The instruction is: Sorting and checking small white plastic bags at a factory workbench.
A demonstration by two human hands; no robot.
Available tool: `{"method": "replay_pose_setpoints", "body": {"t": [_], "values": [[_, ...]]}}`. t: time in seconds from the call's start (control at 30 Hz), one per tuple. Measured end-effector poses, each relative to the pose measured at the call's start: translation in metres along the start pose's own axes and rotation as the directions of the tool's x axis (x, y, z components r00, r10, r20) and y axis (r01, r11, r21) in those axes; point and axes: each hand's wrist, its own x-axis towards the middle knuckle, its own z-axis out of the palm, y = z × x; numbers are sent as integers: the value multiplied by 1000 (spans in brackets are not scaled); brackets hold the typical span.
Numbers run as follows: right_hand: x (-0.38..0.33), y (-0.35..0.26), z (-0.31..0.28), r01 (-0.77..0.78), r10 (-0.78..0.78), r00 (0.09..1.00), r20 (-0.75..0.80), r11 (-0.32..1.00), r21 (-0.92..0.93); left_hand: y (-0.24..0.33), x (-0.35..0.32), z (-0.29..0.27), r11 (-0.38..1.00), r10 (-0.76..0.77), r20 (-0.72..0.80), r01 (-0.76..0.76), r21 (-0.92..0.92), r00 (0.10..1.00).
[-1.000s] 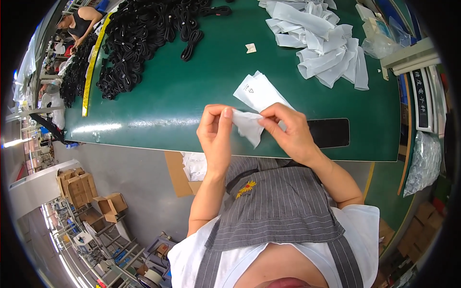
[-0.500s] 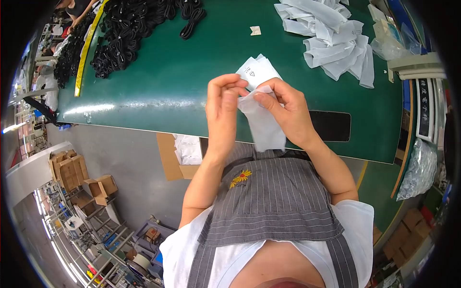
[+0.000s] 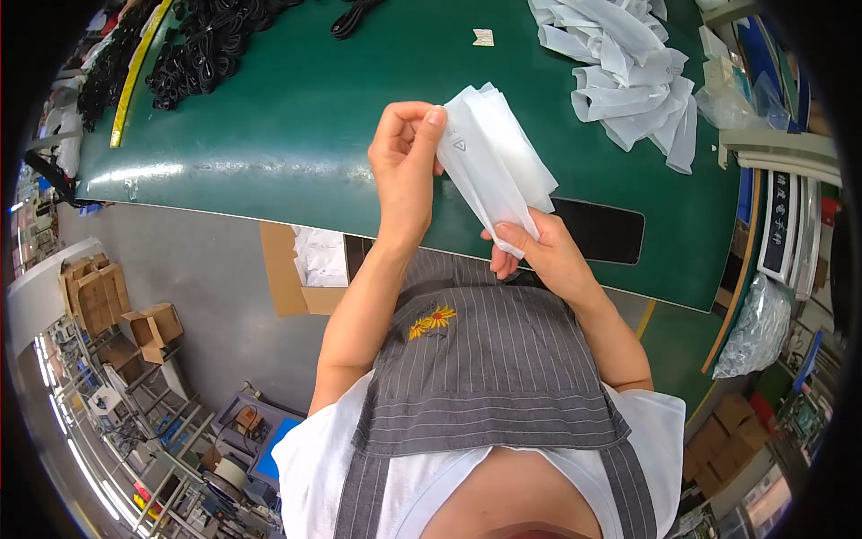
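A small bundle of thin, translucent white bags is stretched at a slant between my two hands, over the near edge of the green table. A small triangular mark is printed on the front bag. My left hand pinches the top left corner of that bag between thumb and fingers. Lower down, my right hand is closed round the bundle's bottom end, thumb on top. Just beyond the right hand lies a flat black rectangle with rounded corners, partly covered by the hand and the bags.
A loose heap of white bags lies at the far right. Bundled black cables and a yellow strip occupy the far left. A small paper label sits on the table. An open carton with white contents stands below its edge.
My right hand has moved down and toward me along the bags, and the front bag now lies extended. My left hand has risen slightly to the bag's top corner. The whole view has shifted a little.
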Motion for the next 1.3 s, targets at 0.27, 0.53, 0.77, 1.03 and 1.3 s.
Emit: {"method": "replay_pose_setpoints", "body": {"t": [0.27, 0.53, 0.77, 1.03, 1.3], "values": [[11, -13, -11, -34, -183, 894, -410, 883, -469, -30, 27, 2, 837, 291, 50, -280, 470, 955], [14, -14, -7, -268, -452, 761, -465, 434, -860, -70, -7, -6, 234, 383, 568, -672, 703, 728], [69, -29, 13, 44, -530, 821, -212, 429, -902, -76, -1, -20, 336, 463, 498, -665, 667, 733], [72, 23, 27, 48, -512, 859, -21, 121, -991, -50, 5, -67, 424, 505, 249, -488, 763, 827], [109, -52, 108, 136, -513, 837, 193, -147, -980, -100, -19, -347, 949, 260, -815, 21, 315, 518]]}}
